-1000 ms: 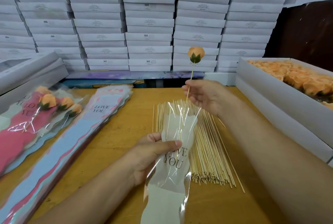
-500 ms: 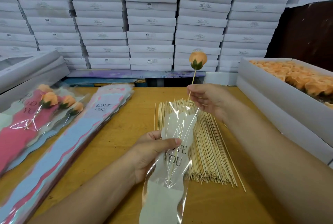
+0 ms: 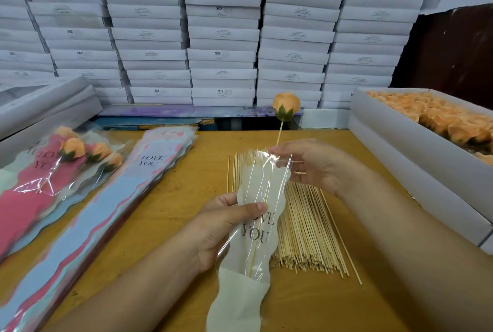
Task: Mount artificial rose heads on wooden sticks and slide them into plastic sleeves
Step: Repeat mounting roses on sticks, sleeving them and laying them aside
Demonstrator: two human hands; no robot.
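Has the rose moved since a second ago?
Yes. The rose has come down and toward the person: it now sits below the box stack, its stick deeper in the sleeve.

hands (image 3: 229, 227): 2 | sleeved roses (image 3: 73, 148): about 4 | held rose (image 3: 286, 105): 1 | sleeve stacks (image 3: 149, 171): 1

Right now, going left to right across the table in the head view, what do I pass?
Finished sleeved roses → stack of empty sleeves → left hand holding the white sleeve → right hand with the rose stick → box of rose heads.
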